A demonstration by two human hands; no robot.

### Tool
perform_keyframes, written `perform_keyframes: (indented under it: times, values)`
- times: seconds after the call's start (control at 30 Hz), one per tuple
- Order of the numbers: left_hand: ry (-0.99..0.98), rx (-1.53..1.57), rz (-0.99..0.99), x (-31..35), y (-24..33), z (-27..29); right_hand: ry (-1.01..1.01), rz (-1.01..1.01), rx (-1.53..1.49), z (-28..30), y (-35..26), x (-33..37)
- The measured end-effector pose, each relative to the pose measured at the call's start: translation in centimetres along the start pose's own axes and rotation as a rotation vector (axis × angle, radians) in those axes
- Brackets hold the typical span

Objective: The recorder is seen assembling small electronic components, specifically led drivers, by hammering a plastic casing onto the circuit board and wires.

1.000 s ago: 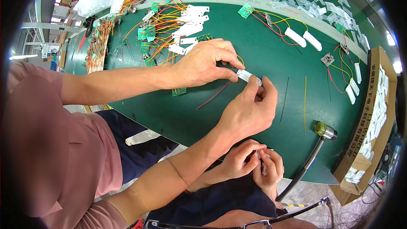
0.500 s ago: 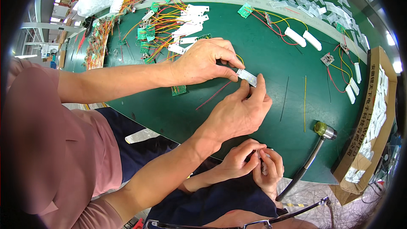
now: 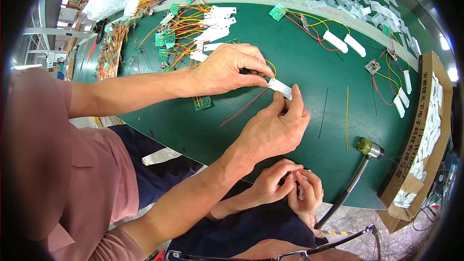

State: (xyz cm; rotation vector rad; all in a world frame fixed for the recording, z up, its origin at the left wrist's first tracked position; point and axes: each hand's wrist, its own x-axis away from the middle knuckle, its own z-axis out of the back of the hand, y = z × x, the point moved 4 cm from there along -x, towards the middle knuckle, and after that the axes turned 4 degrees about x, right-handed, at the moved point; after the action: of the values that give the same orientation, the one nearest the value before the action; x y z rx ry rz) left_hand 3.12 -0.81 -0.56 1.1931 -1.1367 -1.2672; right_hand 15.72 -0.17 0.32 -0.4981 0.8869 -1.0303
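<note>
Low at the table's front edge, my left hand (image 3: 275, 181) and my right hand (image 3: 307, 194) meet with bent fingers. Between them is a small whitish and dark piece (image 3: 300, 191), mostly covered, whose kind I cannot make out. Above them, a co-worker in a pink shirt reaches in from the left. The co-worker's hands (image 3: 237, 67) pinch a small flat white rectangular part (image 3: 280, 87) at both ends, with a yellow wire and a red wire (image 3: 244, 108) beside it. To the right of my hands lies a hammer (image 3: 371, 148) with a yellowish head and black grip.
Wired circuit boards with white parts (image 3: 212, 29) are heaped at the back left. More wired white parts (image 3: 335, 41) lie at the back right. A cardboard box (image 3: 411, 140) of white pieces stands at the right edge. Loose black and yellow wires (image 3: 347, 116) lie between.
The co-worker's hands and the white part have shifted slightly to the left, and more of the yellow wire shows. My hands look unchanged.
</note>
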Motion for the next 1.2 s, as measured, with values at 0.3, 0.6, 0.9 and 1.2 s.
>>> perform_keyframes:
  times: [0.3, 0.6, 0.9, 1.2]
  values:
    - [-0.002, 0.009, 0.001, -0.04, 0.0, -0.05, -0.005, 0.005, 0.001, 0.11, -0.08, -0.3]
    - [0.003, -0.003, -0.002, -0.04, 0.12, 0.0, 0.006, 0.004, 0.007, 0.07, -0.12, -0.15]
    - [0.006, -0.014, -0.008, -0.08, 0.11, -0.01, 0.002, 0.003, 0.008, 0.14, -0.24, -0.35]
    - [0.003, 0.004, 0.001, -0.06, 0.03, -0.04, -0.011, -0.01, -0.001, 0.12, -0.07, -0.1]
